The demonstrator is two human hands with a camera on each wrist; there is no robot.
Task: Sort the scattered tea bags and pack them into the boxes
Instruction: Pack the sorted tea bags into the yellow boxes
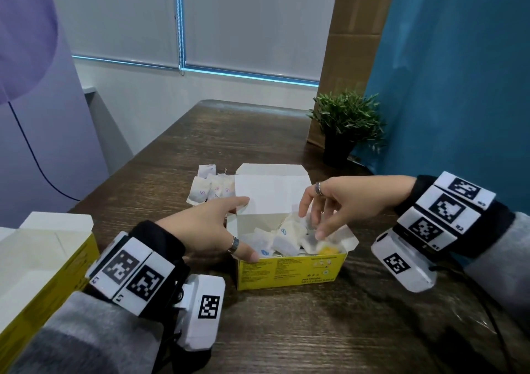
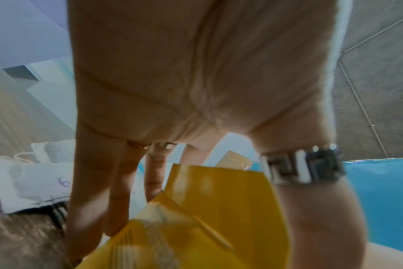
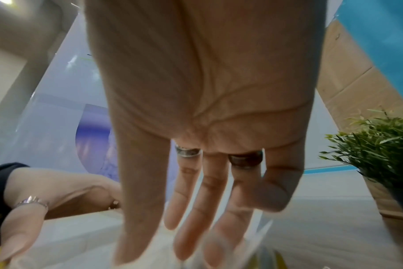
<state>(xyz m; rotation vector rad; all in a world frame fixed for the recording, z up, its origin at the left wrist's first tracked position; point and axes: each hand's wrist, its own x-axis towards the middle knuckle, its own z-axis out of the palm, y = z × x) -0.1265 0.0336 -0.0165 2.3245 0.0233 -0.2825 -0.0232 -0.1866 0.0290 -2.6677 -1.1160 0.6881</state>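
An open yellow tea box (image 1: pixel 289 270) stands mid-table, its white lid raised at the back. Several white tea bags (image 1: pixel 286 237) lie loose inside, some marked in blue. My left hand (image 1: pixel 247 227) grips the box's left end, thumb on the front rim and fingers reaching the back flap; the left wrist view shows the yellow box (image 2: pixel 219 236) between thumb and fingers of that hand (image 2: pixel 207 209). My right hand (image 1: pixel 312 224) hovers over the box with fingers spread and straight, tips touching the bags inside; the same hand (image 3: pixel 196 227) holds nothing.
A small pile of tea bags (image 1: pixel 209 187) lies on the table behind the box's left side, also seen as bags (image 2: pixel 35 182). A second open yellow box (image 1: pixel 43 264) stands at the near left. A potted plant (image 1: pixel 344 127) stands at the back right by a blue wall.
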